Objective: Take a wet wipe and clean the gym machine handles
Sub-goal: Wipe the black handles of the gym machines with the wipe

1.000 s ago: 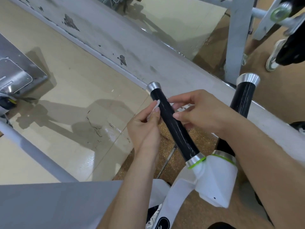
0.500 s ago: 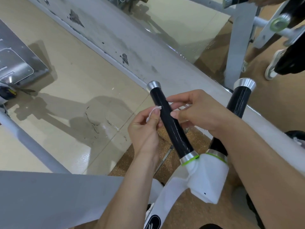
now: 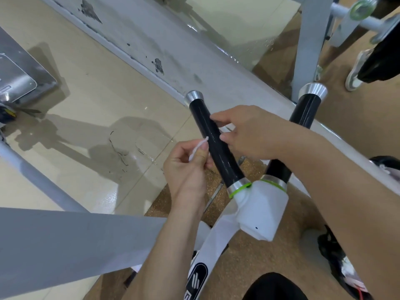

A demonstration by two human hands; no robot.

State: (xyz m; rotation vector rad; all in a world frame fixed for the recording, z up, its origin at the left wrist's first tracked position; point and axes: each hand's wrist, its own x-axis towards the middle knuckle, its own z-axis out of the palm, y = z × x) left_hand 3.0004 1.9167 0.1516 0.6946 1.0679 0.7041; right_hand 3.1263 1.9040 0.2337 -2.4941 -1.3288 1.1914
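Two black machine handles with silver end caps rise from a white bracket [image 3: 262,208]. The left handle [image 3: 218,148] looks wet and streaked; the right handle [image 3: 305,113] stands behind my right forearm. A white wet wipe [image 3: 198,148] passes behind the left handle. My left hand [image 3: 186,169] pinches one end of it just left of the handle. My right hand [image 3: 249,133] holds the other end on the handle's right side, fingers curled against the grip. Most of the wipe is hidden by the handle and my fingers.
A grey frame beam [image 3: 65,241] crosses the lower left. A grey sloped ledge [image 3: 151,46] runs diagonally behind the handles, with a grey upright post [image 3: 307,40] at the top right. A metal floor plate [image 3: 19,72] lies far left. Cork flooring [image 3: 238,267] lies below the bracket.
Both hands have slid a little down the left handle, drawing the wipe with them. The grips on the wipe are unchanged.
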